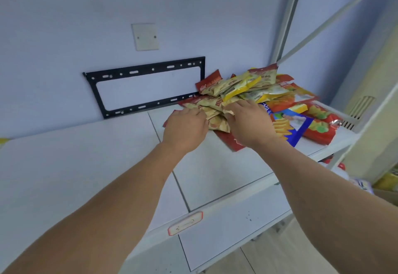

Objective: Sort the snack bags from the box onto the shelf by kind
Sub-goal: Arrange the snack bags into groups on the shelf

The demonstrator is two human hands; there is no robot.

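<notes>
A heap of snack bags [243, 86] lies at the back right of the white shelf [215, 176]. Tan-and-red bags [215, 120] are at its near left, yellow bags [241, 89] on top, a blue chip bag [290, 127] and red bags [321, 127] to the right. My left hand [185, 129] rests on the left edge of the heap, fingers curled over the tan-and-red bags. My right hand [249, 120] presses on the same bags just to the right, fingers closed on one. The box is not in view.
A black metal wall bracket [146, 86] and a blank wall plate [146, 36] are behind the shelf. White shelf uprights [286, 19] stand at the right. More packages [387, 181] show below the shelf at the right edge. A red-bordered label [185, 223] sits on the shelf front.
</notes>
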